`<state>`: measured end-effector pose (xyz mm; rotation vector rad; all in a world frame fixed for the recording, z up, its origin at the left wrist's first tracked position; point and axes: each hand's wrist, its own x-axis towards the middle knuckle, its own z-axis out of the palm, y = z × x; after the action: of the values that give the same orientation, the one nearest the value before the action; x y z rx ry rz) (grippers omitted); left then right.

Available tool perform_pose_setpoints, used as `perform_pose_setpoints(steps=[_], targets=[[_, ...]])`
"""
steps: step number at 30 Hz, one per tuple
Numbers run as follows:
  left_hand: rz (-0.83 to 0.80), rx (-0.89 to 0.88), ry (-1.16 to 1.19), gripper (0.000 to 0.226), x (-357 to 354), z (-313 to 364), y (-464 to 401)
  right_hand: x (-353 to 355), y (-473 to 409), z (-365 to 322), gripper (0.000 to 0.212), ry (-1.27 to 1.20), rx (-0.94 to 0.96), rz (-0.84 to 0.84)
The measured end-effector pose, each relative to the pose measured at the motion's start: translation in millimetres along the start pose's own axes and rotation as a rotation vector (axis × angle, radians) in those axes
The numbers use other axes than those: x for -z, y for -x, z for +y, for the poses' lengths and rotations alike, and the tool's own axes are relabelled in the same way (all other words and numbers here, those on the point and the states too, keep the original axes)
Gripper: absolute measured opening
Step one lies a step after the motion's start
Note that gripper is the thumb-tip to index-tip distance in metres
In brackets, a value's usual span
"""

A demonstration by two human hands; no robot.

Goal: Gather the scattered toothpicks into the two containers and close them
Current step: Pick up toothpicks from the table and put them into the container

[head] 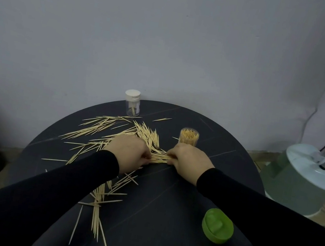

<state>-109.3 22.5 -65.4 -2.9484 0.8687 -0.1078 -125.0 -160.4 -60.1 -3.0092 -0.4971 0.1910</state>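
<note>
Table: round and dark [173,220], carrying everything here, with a pale wall behind it.
Left hand: down on the tabletop [129,151], fingers curled in and pinching one end of a small bundle of toothpicks [159,157].
Right hand: facing it [189,159], fingers curled onto the other end of that same bundle, so the two hands squeeze it between them.
Scattered toothpicks: pale wooden sticks [101,128] fanned out across the left half of the table, thick behind the left hand, and a second loose trail running down under the left sleeve toward the near edge.
Open container: clear tube [189,137] standing upright just behind the right hand, packed full of toothpicks on end, no lid on it.
Green lid: lying on the table [217,225] near the front right, well apart from the tube.
Capped container: clear with a white cap [132,102] at the far edge, only a few toothpicks inside.
Writing: no brand or label that can be read.
</note>
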Motion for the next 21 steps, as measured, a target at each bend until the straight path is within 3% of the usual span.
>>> perform_pose_setpoints(steps=[5, 21], targets=[[0.009, -0.014, -0.023, 0.027, -0.9, 5.5, -0.5, 2.1, -0.9, 1.2, 0.034, 0.002, -0.014, -0.041], [0.082, 0.007, 0.002, 0.022, -4.7, 8.5, 0.0, -1.7, 7.0, 5.4, 0.02, 0.107, -0.012, 0.057]])
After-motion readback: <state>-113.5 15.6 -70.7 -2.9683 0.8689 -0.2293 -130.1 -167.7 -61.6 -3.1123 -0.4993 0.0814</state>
